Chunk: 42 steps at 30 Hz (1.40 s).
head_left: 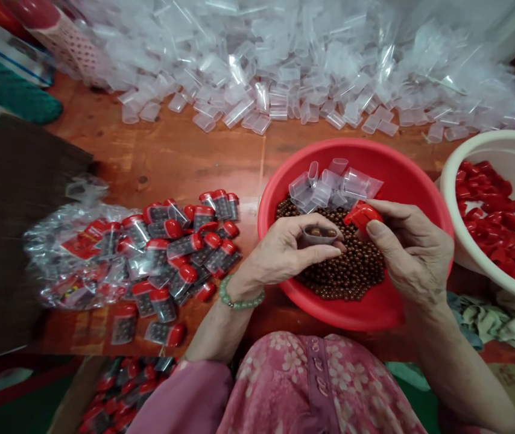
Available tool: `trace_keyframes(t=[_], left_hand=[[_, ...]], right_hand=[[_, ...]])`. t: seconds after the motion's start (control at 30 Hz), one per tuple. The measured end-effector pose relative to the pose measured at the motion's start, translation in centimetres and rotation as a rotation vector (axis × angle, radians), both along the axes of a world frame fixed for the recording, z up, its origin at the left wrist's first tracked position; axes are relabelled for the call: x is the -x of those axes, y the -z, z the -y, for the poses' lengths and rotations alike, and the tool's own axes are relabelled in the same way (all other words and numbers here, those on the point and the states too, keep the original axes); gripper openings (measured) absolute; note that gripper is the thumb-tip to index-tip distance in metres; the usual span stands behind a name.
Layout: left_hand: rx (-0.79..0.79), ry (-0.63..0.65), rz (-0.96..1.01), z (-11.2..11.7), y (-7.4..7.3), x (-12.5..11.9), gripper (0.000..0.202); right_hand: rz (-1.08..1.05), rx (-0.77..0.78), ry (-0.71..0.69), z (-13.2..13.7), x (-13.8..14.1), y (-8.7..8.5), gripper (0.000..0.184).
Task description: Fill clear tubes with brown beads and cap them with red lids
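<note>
My left hand [284,250] is closed round a small clear vial [318,234] with brown beads in it, mouth up. My right hand [409,250] pinches a red cap [361,215] just right of the vial's mouth. Both hands hover over a red basin [388,169] that holds a heap of brown beads [343,268] and several empty clear vials [332,184] at its far side. A green bead bracelet [239,299] is on my left wrist.
Filled red-capped vials [180,247] lie in a pile on the wooden table [171,150] to the left, some on a plastic bag [72,241]. Empty vials [284,72] heap along the back. A white bowl [502,150] of red caps [497,217] stands right. More filled vials [122,386] sit lower left.
</note>
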<state>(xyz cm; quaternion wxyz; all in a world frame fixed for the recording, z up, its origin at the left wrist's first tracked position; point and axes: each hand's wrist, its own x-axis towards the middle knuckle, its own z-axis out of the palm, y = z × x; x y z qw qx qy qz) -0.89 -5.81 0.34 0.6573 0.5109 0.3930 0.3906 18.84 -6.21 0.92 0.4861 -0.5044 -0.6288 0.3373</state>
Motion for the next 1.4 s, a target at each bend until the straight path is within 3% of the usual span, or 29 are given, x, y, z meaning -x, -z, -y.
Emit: trace_keyframes(t=[0.17, 0.43, 0.73, 1.27, 1.4], left_hand=[[0.060, 0.074, 0.096, 0.0, 0.3, -0.3, 0.021], [0.136, 0.162, 0.254, 0.3, 1.4, 0.1, 0.034], [0.235, 0.069, 0.403, 0.1, 2.0, -0.3, 0.039], [0.359, 0.150, 0.590, -0.3, 2.2, 0.4, 0.041], [0.364, 0.135, 0.570, -0.3, 2.2, 0.3, 0.034]], right_hand=[[0.034, -0.028, -0.036, 0.2, -0.1, 0.0, 0.022], [0.012, 0.030, -0.056, -0.6, 0.0, -0.1, 0.022], [0.011, 0.045, -0.142, -2.4, 1.4, -1.7, 0.019], [-0.015, 0.113, -0.196, -3.7, 1.3, -0.4, 0.015], [-0.003, 0.108, -0.216, -3.7, 1.4, -0.2, 0.014]])
